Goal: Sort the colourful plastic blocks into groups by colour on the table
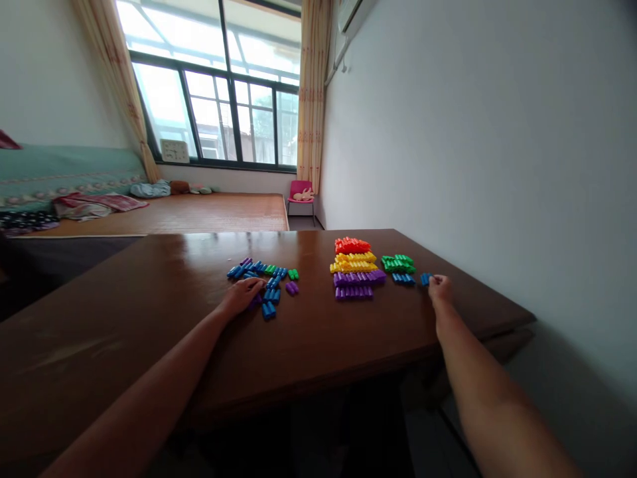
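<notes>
“On the right side of the brown table (308, 338), what is the right hand (440, 288) doing?”

“Gripping. Thumb and fingers are closing on a blue block (425, 279), which is sitting at the fingertips, just left of the hand. Whether it is touching the wood, I am not managing to tell.”

“Neighbours?”

“A short blue row (403, 279) is lying just left of that block, near but apart. A green stack (398, 263) is standing right behind the row. Farther left, purple rows (358, 279) are lying nearest the person, with yellow rows (352, 265) and a red stack (352, 245) lining up behind.”

“And the left hand (243, 295)?”

“Resting palm-down at the near left edge of a mixed pile (273, 282), mostly blue. The fingers are reaching over the blocks; whether they are pinching one or spreading apart, I am not making out. A green block (293, 273) and a purple block (292, 288) are lying loose to the right of that hand, beyond its fingertips.”
</notes>
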`<state>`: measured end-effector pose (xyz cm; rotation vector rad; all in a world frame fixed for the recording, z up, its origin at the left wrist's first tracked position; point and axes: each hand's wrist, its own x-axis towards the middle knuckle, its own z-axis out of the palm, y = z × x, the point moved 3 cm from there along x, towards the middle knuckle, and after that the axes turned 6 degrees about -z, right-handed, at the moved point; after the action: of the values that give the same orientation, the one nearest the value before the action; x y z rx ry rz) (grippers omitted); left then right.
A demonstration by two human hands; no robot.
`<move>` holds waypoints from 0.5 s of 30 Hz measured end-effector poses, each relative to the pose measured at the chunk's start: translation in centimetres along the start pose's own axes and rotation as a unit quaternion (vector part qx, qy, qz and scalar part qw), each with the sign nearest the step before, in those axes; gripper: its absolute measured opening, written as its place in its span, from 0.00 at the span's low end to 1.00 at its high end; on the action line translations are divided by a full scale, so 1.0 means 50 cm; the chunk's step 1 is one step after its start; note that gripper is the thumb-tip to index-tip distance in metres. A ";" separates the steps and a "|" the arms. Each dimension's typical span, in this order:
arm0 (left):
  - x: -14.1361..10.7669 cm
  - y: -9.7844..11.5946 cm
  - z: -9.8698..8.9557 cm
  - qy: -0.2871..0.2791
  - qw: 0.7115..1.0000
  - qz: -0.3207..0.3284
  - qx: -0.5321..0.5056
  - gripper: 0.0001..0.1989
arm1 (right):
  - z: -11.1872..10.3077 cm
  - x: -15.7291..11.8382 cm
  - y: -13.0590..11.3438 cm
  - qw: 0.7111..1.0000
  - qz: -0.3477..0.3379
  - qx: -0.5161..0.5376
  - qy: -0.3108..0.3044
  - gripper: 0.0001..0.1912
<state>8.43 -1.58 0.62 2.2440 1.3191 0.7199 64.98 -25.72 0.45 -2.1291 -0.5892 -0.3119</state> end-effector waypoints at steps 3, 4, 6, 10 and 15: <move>-0.002 0.001 -0.002 0.002 1.000 -0.002 0.005 0.25 | 0.002 -0.007 0.026 0.999 0.011 -0.021 -0.024 0.15; -0.004 0.002 -0.002 0.004 1.000 -0.001 0.004 0.26 | 0.008 -0.009 0.025 0.999 0.011 -0.027 -0.036 0.15; -0.010 0.005 -0.003 0.005 1.000 0.002 -0.009 0.27 | 0.020 -0.008 0.021 0.997 0.007 -0.050 -0.066 0.16; -0.019 0.012 -0.011 0.017 0.998 0.004 -0.061 0.30 | 0.036 0.013 0.046 0.992 -0.002 -0.098 -0.074 0.23; -0.038 0.046 -0.021 -0.060 0.989 0.093 -0.097 0.29 | 0.046 0.039 0.107 0.998 0.021 -0.064 -0.001 0.23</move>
<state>8.52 -4.19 2.41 2.2332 0.9498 0.7292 69.42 -25.94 -3.80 -2.2623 -0.5368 -0.3311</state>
